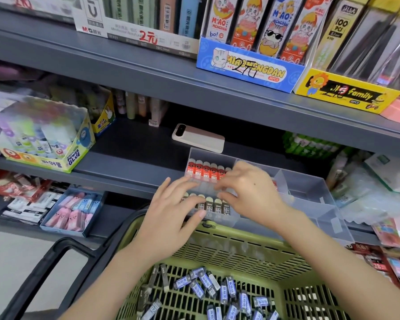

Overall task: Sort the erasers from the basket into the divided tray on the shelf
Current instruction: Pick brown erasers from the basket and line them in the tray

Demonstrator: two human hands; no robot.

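Far left on the shelf (129, 158): glue-stick box (44, 144); one shelf lower, a box of pink and blue erasers (74, 211). Black basket handle (56, 262) at lower left.

My left hand (171, 211) is flat and spread. Its fingers are nearly straight, the tips rest on the front row of dark erasers (214, 204), and the thumb lies against the tray's front wall. It grips nothing.

Behind that row stands a row of red erasers (206, 172), both upright in the left compartments of the clear divided tray (310, 188). A pale phone (198, 139) lies on the shelf behind the tray.

My right hand (247, 192) is over the divider between the two rows, fingers curled, thumb and forefinger close together at the dark row. I cannot tell whether they pinch an eraser.

The green basket (240, 250) sits below the tray, with blue-labelled erasers (217, 289) loose on its floor.
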